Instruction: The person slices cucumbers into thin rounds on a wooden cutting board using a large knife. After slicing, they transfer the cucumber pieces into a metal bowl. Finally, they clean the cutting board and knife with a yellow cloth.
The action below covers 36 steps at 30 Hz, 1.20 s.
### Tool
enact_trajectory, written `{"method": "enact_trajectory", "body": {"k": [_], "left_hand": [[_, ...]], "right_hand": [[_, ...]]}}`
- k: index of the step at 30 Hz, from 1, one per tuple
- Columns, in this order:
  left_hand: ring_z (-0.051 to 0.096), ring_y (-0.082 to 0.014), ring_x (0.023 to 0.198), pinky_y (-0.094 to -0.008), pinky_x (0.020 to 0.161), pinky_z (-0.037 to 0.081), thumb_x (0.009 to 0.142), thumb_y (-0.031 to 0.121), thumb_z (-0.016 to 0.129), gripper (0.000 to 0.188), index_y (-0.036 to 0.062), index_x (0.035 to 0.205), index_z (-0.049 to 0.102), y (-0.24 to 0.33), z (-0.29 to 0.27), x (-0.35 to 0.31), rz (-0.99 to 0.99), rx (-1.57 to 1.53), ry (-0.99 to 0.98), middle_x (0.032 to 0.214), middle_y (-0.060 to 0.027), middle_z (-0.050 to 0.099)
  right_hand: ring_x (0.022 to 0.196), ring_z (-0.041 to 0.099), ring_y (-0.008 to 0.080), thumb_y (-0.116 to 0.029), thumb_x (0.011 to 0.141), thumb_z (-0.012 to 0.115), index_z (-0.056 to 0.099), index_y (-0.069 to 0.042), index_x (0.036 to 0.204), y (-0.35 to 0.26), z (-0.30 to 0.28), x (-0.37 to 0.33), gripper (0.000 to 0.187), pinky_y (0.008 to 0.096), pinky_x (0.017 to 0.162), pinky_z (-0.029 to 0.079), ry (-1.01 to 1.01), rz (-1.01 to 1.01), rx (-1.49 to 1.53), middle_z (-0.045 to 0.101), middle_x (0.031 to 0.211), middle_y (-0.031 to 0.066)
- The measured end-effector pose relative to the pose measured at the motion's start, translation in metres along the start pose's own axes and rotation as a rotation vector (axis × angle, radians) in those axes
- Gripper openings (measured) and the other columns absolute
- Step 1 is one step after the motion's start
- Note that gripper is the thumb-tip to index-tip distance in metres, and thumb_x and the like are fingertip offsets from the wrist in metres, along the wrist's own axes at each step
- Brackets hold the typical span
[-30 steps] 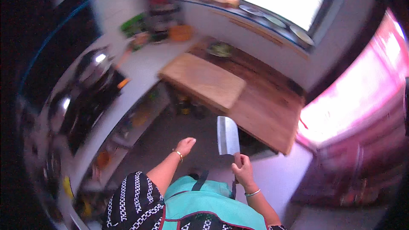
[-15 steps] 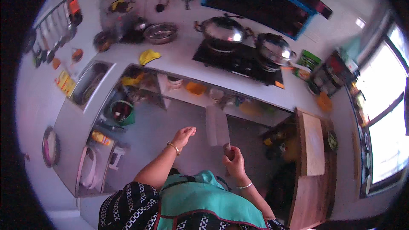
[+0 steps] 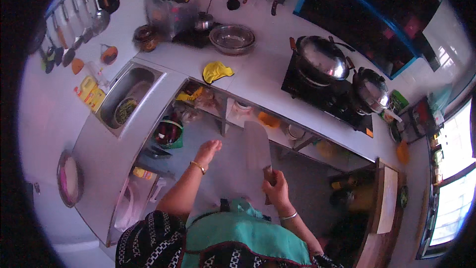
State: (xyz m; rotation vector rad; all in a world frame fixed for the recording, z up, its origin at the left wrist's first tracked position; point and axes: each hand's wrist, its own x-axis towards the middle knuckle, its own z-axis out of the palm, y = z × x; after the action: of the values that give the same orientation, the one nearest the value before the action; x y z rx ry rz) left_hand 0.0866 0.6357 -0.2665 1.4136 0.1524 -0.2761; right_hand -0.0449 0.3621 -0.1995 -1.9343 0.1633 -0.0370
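A broad-bladed cleaver [image 3: 257, 146] points away from me, its blade upright over the floor and its dark handle in my right hand [image 3: 277, 189]. The fingers wrap round that handle. My left hand [image 3: 209, 152], with a gold bangle at the wrist, hangs in the air left of the blade. Its fingers reach forward, slightly bent, and hold nothing. Neither hand touches the counter.
Beyond my hands runs a white counter [image 3: 270, 82] with a yellow cloth [image 3: 216, 72], a glass bowl [image 3: 232, 38] and two lidded pans on a black stove [image 3: 327, 100]. The steel sink [image 3: 133, 94] is at left, a wooden board [image 3: 386, 201] at right.
The view has swung left, so the counter, stove and sink sit farther right. The cleaver stays in my right hand; my left hand stays raised beside it.
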Motion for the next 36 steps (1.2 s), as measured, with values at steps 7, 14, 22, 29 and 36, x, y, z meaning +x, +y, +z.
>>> {"method": "enact_trajectory", "body": {"k": [7,14,22,29,36], "left_hand": [[0.059,-0.0101,0.083,-0.0252,0.076,0.045,0.093,0.031,0.055,0.030,0.0042,0.101,0.065,0.076,-0.023,0.105,0.059,-0.004,0.069,0.092,-0.0006,0.065],[0.057,-0.0215,0.108,-0.0315,0.093,0.043,0.089,0.026,0.059,0.038,-0.0003,0.116,0.056,0.085,-0.074,0.305,0.236,0.152,0.071,0.113,-0.0108,0.062],[0.048,-0.0392,0.117,-0.0440,0.100,0.038,0.077,0.023,0.065,0.054,0.0017,0.124,0.049,0.066,-0.101,0.500,0.357,1.050,0.310,0.125,-0.0230,0.052],[0.051,-0.0371,0.113,-0.0436,0.096,0.041,0.072,0.018,0.068,0.049,0.0053,0.118,0.055,0.039,-0.049,0.502,0.358,1.185,-0.039,0.119,-0.0192,0.057],[0.061,-0.0240,0.092,-0.0356,0.084,0.048,0.077,0.016,0.070,0.035,0.0017,0.107,0.060,0.028,0.108,0.386,0.092,0.675,-0.525,0.103,-0.0109,0.064]], "right_hand": [[0.083,0.063,0.0178,-0.009,0.077,0.065,0.051,-0.001,0.115,-0.058,0.038,0.130,0.042,0.0319,0.074,0.050,0.016,0.049,-0.014,0.063,0.091,0.0097],[0.084,0.061,0.0138,-0.007,0.079,0.064,0.050,-0.001,0.113,-0.097,0.070,0.236,0.038,0.0293,0.074,0.049,0.067,0.088,0.004,0.063,0.093,0.0075],[0.091,0.056,0.0085,-0.001,0.082,0.062,0.047,-0.001,0.111,-0.105,0.107,0.289,0.033,0.0255,0.077,0.047,0.288,0.234,0.093,0.059,0.099,0.0048],[0.088,0.057,0.0105,-0.006,0.080,0.065,0.048,-0.002,0.116,-0.093,0.100,0.267,0.040,0.0266,0.078,0.048,0.481,0.343,0.169,0.059,0.097,0.0052],[0.088,0.057,0.0118,-0.009,0.079,0.065,0.048,-0.003,0.118,-0.088,0.033,0.192,0.043,0.0274,0.079,0.048,0.670,0.358,0.224,0.059,0.101,0.0063]]}}
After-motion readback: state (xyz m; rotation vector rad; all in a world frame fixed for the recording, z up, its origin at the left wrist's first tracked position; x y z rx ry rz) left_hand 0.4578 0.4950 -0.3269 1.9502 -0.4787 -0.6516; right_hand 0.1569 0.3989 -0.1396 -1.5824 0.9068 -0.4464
